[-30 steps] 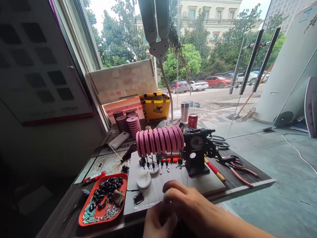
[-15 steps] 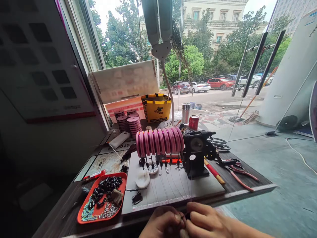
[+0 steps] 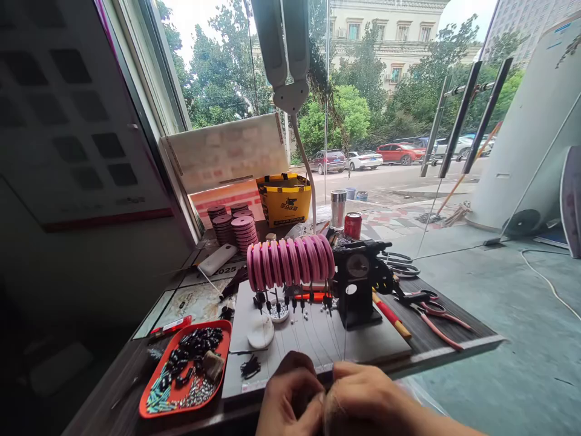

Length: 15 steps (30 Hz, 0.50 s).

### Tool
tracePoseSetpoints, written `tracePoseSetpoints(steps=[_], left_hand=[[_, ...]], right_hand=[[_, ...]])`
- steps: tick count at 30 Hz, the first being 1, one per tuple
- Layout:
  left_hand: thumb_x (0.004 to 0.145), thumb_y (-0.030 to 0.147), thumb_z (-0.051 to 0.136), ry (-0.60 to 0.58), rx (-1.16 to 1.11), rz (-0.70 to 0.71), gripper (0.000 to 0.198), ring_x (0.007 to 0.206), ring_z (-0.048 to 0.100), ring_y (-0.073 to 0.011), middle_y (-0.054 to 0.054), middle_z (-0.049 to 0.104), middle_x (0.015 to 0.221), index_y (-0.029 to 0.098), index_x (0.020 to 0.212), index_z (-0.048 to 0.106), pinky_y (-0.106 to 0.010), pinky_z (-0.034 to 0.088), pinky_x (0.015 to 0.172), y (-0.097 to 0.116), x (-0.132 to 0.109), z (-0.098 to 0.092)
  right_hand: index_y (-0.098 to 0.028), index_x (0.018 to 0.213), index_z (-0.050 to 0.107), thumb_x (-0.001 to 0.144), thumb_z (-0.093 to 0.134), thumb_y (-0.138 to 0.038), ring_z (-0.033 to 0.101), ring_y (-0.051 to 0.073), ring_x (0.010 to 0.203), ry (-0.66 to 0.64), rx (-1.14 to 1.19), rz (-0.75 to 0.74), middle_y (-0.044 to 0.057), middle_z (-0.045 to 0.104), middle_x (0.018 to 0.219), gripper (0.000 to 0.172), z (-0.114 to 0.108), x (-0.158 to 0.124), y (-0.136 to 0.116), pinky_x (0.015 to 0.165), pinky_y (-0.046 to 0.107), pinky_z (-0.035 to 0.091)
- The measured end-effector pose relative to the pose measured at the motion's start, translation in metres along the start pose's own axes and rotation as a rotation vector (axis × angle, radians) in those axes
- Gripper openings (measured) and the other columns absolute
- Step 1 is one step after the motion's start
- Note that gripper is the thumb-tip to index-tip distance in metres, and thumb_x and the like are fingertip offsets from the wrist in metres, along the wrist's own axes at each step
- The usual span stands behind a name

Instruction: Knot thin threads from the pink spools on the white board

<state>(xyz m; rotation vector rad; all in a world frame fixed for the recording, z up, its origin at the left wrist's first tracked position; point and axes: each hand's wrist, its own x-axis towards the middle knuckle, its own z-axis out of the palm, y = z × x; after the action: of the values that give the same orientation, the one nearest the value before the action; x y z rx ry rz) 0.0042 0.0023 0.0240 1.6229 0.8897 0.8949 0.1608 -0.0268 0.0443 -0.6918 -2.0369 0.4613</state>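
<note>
At the front edge of the table, my left hand (image 3: 290, 396) is closed, with thumb and fingers pinched together. My right hand (image 3: 365, 393) is closed as well and touches it; what sits between the fingertips is hidden and too small to make out. Thin lines (image 3: 313, 336) run from a row of pink spools (image 3: 290, 260) down toward both hands. The spools lie on their side, side by side, joined to a black winding stand (image 3: 356, 284). Small black pieces (image 3: 278, 307) hang on the lines under the spools. Beneath lies a pale board (image 3: 381, 345).
Left of the board stands a red tray (image 3: 149, 387) with black beads and small metal parts. A white round lid (image 3: 260, 333) and a dish of white beads (image 3: 279, 312) rest on the board. Pliers (image 3: 440, 330) lie right, stacked spools (image 3: 244, 233) and a yellow bag (image 3: 288, 203) behind.
My left hand has turned and its knuckles are higher, while my right hand has shifted slightly left and closed in against it. The whole view has moved a little.
</note>
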Motion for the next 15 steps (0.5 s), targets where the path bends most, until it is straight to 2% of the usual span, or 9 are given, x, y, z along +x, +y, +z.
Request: tracePoseSetpoints(steps=[3, 6, 8, 11, 13, 15], left_hand=[[0.069, 0.038, 0.066, 0.078, 0.046, 0.059, 0.029, 0.054, 0.039, -0.0121, 0.000, 0.045, 0.064, 0.017, 0.049, 0.061, -0.024, 0.032, 0.049, -0.002, -0.001, 0.003], [0.068, 0.048, 0.066, 0.153, 0.010, 0.088, 0.035, 0.050, 0.038, -0.0102, -0.001, 0.048, 0.067, 0.017, 0.053, 0.064, -0.023, 0.034, 0.047, -0.009, -0.002, 0.006], [0.069, 0.050, 0.065, 0.190, -0.022, 0.091, 0.036, 0.049, 0.039, -0.0095, 0.000, 0.049, 0.068, 0.017, 0.054, 0.063, -0.022, 0.036, 0.046, -0.015, -0.001, 0.009], [0.074, 0.046, 0.061, 0.258, 0.018, 0.143, 0.033, 0.047, 0.039, -0.0082, 0.000, 0.049, 0.070, 0.017, 0.057, 0.062, -0.021, 0.036, 0.043, -0.022, -0.002, 0.015], [0.080, 0.037, 0.054, 0.345, 0.159, 0.263, 0.029, 0.046, 0.041, -0.0086, 0.000, 0.047, 0.069, 0.018, 0.059, 0.061, -0.020, 0.036, 0.041, -0.024, -0.003, 0.020], [0.083, 0.025, 0.047, 0.471, 0.401, 0.449, 0.028, 0.045, 0.043, -0.0084, 0.000, 0.046, 0.068, 0.020, 0.059, 0.060, -0.019, 0.036, 0.040, -0.025, -0.004, 0.023]], right_hand=[[-0.017, 0.059, 0.052, 0.087, 0.051, -0.038, 0.042, 0.010, 0.056, -0.012, 0.244, 0.316, -0.002, 0.048, 0.056, 0.035, -0.008, 0.004, -0.009, 0.053, 0.021, 0.033], [-0.015, 0.065, 0.054, 0.079, 0.062, -0.042, 0.046, 0.011, 0.060, 0.068, 0.568, 0.566, -0.001, 0.049, 0.062, 0.032, -0.009, 0.007, -0.012, 0.058, 0.022, 0.037], [-0.014, 0.068, 0.055, 0.076, 0.067, -0.041, 0.048, 0.012, 0.064, 0.118, 0.720, 0.618, -0.001, 0.052, 0.065, 0.031, -0.007, 0.008, -0.010, 0.063, 0.024, 0.039], [-0.014, 0.070, 0.055, 0.075, 0.069, -0.039, 0.048, 0.011, 0.065, 0.170, 0.787, 0.619, -0.001, 0.054, 0.068, 0.029, -0.004, 0.011, -0.008, 0.064, 0.023, 0.039], [-0.015, 0.069, 0.054, 0.074, 0.069, -0.041, 0.048, 0.011, 0.064, 0.193, 0.793, 0.632, -0.001, 0.053, 0.067, 0.031, -0.004, 0.012, -0.008, 0.063, 0.023, 0.038], [-0.015, 0.068, 0.054, 0.073, 0.069, -0.043, 0.047, 0.011, 0.063, 0.213, 0.775, 0.652, -0.001, 0.053, 0.066, 0.032, -0.004, 0.014, -0.007, 0.063, 0.024, 0.038]])
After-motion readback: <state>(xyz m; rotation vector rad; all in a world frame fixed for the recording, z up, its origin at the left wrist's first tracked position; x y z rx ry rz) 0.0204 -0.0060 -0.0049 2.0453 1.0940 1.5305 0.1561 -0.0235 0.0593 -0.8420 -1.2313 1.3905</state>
